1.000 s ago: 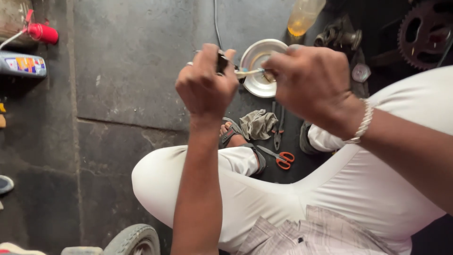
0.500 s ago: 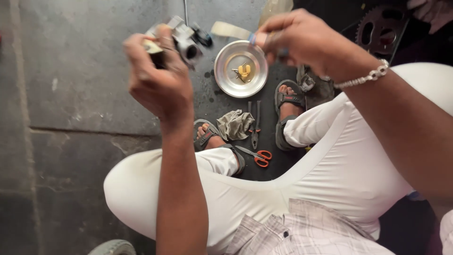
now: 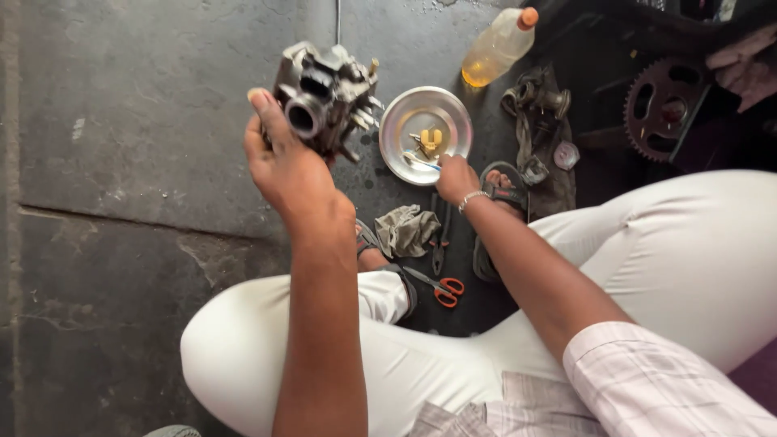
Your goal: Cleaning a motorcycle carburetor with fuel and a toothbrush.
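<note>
My left hand (image 3: 285,166) is raised and grips a dirty grey metal carburetor (image 3: 324,97) with a round throat facing me. My right hand (image 3: 456,178) reaches down to the near rim of a round steel bowl (image 3: 405,113) on the floor and pinches a thin metal tool (image 3: 421,163) whose tip lies in the bowl. Small brass parts (image 3: 430,140) lie in the bowl's middle.
A plastic bottle of yellow liquid (image 3: 495,48) lies behind the bowl. A crumpled rag (image 3: 407,230), pliers (image 3: 438,235) and orange-handled scissors (image 3: 437,286) lie between my sandalled feet. A chain sprocket (image 3: 665,107) and oily parts (image 3: 538,105) sit at the right.
My right hand has dropped from face height down to the bowl with the tool. My left hand has stayed raised and turned the carburetor so its throat faces me.
</note>
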